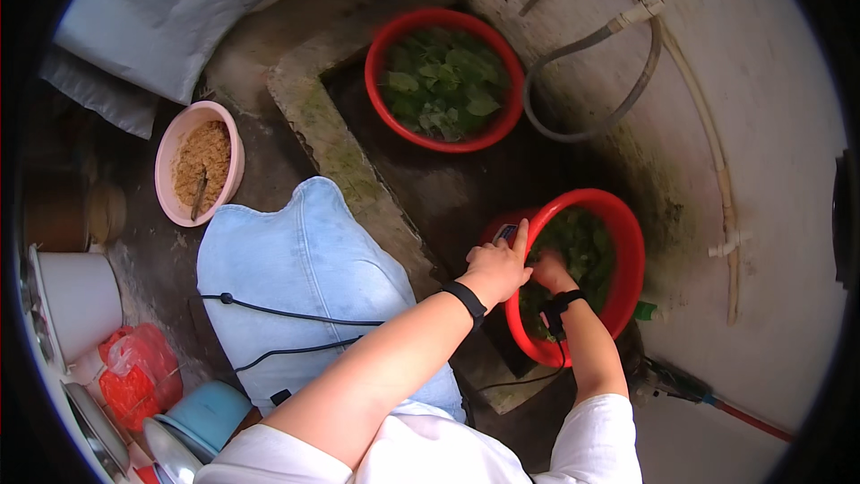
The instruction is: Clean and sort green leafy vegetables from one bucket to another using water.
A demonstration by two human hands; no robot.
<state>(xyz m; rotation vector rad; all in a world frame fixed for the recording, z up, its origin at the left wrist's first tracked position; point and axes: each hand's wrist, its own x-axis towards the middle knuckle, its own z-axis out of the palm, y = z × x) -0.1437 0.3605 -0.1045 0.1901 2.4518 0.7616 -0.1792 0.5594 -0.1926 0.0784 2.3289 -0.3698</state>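
Observation:
A red plastic basin (pixel 631 255) of green leaves (pixel 584 242) leans towards me in the sunken concrete trough. My left hand (pixel 498 263) grips its left rim, the index finger stretched along the edge. Inside the basin, my right hand (pixel 552 270) reaches down at the leaves; its fingertips are hidden, so its hold is unclear. Both wrists wear black straps, and a thin cable hangs from the right one. Farther back in the trough stands a second red basin (pixel 373 91), filled with broad green leaves (pixel 443 81).
A mossy concrete curb (pixel 363 175) borders the trough. Along the right wall run a grey hose (pixel 655 67) and a pipe (pixel 712 128). At left are a pink bowl (pixel 235 175) of brown crumbly stuff, a white bucket (pixel 80 296), red plastic bags (pixel 141 370) and a blue pot (pixel 211 413).

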